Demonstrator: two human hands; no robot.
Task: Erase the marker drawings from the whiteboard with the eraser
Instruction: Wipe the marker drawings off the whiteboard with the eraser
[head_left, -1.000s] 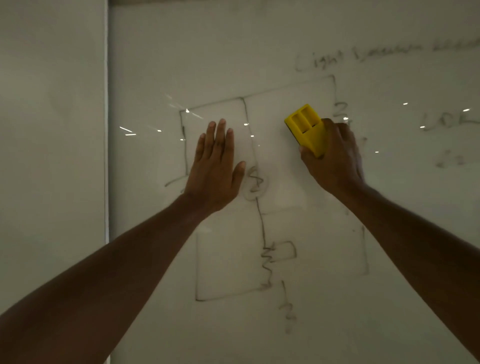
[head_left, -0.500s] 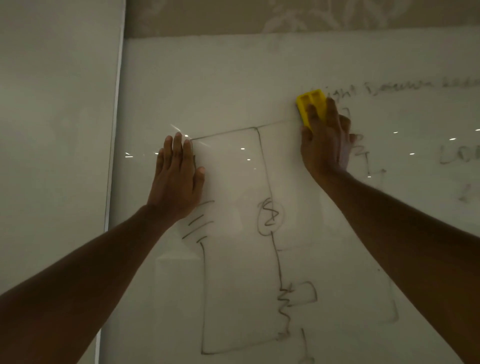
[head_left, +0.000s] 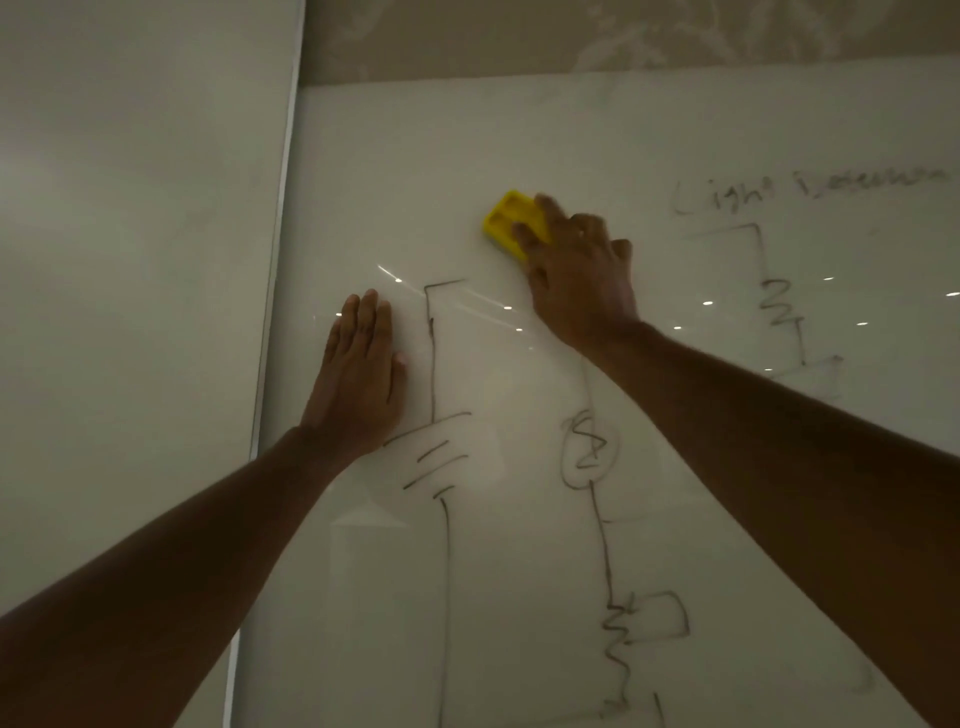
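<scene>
I had my right hand (head_left: 582, 280) clamped on the yellow eraser (head_left: 511, 221), pressed to the whiteboard (head_left: 571, 135) above the circuit drawing (head_left: 589, 452), while my left hand (head_left: 358, 374) lay flat and empty (presumably bracing me).

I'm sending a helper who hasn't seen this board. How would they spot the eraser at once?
Start at the whiteboard with the circuit sketch. Above the sketch's top left corner, the right hand presses a small block against the board: the eraser. It is the only bright yellow thing here; everything else is pale board and dark marker lines.
</scene>
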